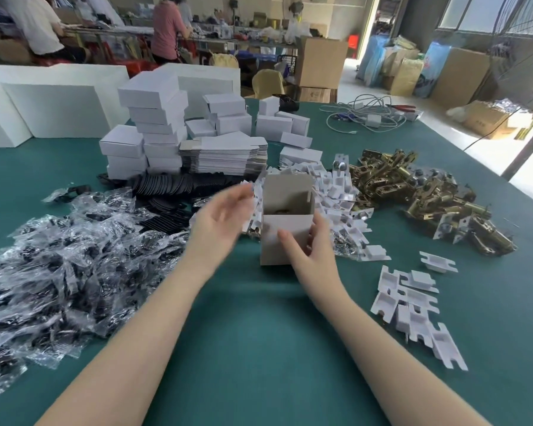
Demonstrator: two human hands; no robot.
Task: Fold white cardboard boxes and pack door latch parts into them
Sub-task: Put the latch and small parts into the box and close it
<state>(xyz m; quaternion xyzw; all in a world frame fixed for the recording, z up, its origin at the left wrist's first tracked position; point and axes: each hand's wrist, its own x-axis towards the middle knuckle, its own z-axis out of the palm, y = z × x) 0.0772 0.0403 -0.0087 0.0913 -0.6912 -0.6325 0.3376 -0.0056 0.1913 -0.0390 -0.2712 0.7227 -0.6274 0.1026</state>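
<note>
A small white cardboard box [285, 222] stands upright on the green table [259, 348], its top open and its lid flap raised at the back. A brass-coloured part shows inside. My right hand [308, 247] grips the box's front and right side, thumb across the front face. My left hand [220, 216] hovers just left of the box, blurred, fingers relaxed and holding nothing. Brass door latch parts [419, 192] lie heaped to the right. A stack of flat box blanks [225, 158] sits behind.
Folded white boxes [154, 127] are stacked at the back left. Clear bags of black parts [59, 265] cover the left side. Black discs [173, 189] and white cardboard inserts [413, 305] lie around. Cables [363, 115] lie at the far right. People work at the far tables.
</note>
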